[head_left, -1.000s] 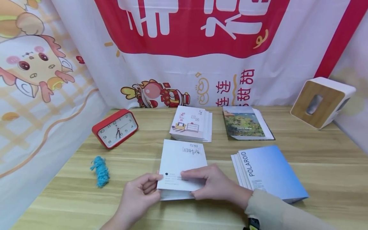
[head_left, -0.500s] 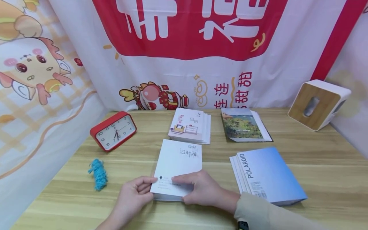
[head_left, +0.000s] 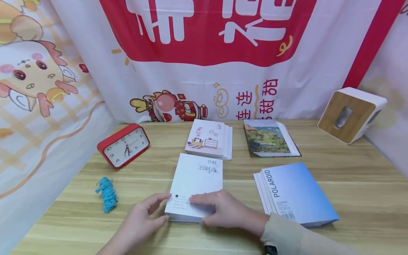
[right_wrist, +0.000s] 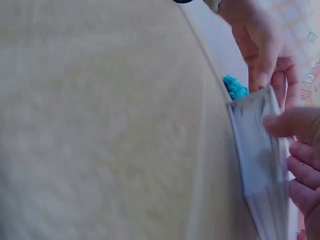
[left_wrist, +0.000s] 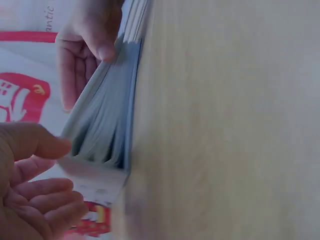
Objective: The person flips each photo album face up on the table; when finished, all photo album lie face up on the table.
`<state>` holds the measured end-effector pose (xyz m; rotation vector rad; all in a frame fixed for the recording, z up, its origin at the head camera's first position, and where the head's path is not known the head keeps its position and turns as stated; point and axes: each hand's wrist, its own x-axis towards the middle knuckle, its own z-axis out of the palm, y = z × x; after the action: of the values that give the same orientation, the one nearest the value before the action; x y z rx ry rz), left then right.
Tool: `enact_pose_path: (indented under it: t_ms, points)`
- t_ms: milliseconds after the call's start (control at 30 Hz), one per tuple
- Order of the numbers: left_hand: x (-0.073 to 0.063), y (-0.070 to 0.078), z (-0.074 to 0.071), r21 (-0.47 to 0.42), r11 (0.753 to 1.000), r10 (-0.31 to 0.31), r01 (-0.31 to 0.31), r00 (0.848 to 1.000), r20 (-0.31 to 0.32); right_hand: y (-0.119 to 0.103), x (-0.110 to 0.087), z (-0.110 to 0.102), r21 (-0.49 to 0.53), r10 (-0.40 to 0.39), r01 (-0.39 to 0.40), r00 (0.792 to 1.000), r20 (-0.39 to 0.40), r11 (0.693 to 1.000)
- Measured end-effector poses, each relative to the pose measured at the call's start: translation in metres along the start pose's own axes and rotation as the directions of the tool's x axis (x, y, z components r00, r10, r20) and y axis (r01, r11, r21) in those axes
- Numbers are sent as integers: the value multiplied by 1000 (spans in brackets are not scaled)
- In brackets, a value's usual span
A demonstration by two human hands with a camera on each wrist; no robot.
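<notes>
A thick white photo album (head_left: 200,180) with dark lettering on its cover lies flat on the wooden table (head_left: 140,219) in front of the person. The right hand (head_left: 223,209) holds its near right part, fingers over the cover and thumb at the front edge. Beside the near left corner is the left hand (head_left: 143,216), thumb and fingers spread loosely apart. In the left wrist view the album's page edges (left_wrist: 105,115) fan out between its covers, and the left thumb (left_wrist: 52,146) overlaps the spine corner. Page edges (right_wrist: 255,140) also face the right wrist view.
Behind it stands a stack of illustrated albums (head_left: 207,138), with a landscape-covered album (head_left: 269,140) to its right. A blue album stack (head_left: 299,193) lies at right. A red clock (head_left: 124,145), blue yarn (head_left: 107,194) and a wood-fronted box (head_left: 350,115) surround them.
The album has shifted left and settled flat on the table. The left fingers have loosened and spread from its left edge, while the right hand has kept its hold.
</notes>
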<state>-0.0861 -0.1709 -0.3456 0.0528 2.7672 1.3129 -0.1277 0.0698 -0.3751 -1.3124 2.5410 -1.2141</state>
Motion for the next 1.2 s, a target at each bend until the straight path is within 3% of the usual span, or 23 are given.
enact_pose_path:
  t_ms: [133, 233, 367, 467, 633, 733, 833, 867, 967, 1100, 1200]
  points:
    - [-3, 16, -8, 105, 989, 113, -107, 992, -50, -2, -2, -13, 39, 12, -12, 1000, 1, 999]
    - [-2, 29, -9, 122, 967, 237, -224, 966, -101, -4, -3, -27, 62, 49, -48, 998, -27, 997]
    - [4, 45, -9, 100, 912, 408, -397, 904, -130, -4, -9, -47, 100, 155, -148, 986, -60, 984]
    - [12, 55, -7, 66, 866, 501, -496, 857, -120, -1, -16, -62, 92, 192, -184, 977, -95, 979]
    - [25, 74, 3, 25, 811, 586, -585, 809, -59, 3, -31, -86, 39, 213, -210, 967, -140, 977]
    - [31, 86, 14, 10, 760, 650, -650, 760, -2, 4, -41, -99, 39, 287, -284, 946, -151, 958]
    - [37, 97, 28, -6, 696, 717, -718, 694, 63, 5, -53, -110, 45, 341, -339, 925, -166, 940]
    - [38, 101, 32, -14, 684, 727, -729, 681, 88, 6, -57, -113, 50, 343, -340, 923, -176, 939]
    - [42, 110, 46, -38, 669, 738, -742, 657, 152, 6, -69, -120, 55, 317, -312, 926, -207, 948]
    - [45, 123, 62, -67, 697, 707, -714, 668, 231, 8, -86, -129, 74, 308, -299, 922, -233, 951]
    - [48, 134, 73, -68, 717, 680, -694, 674, 287, 11, -100, -136, 89, 334, -322, 907, -257, 943]
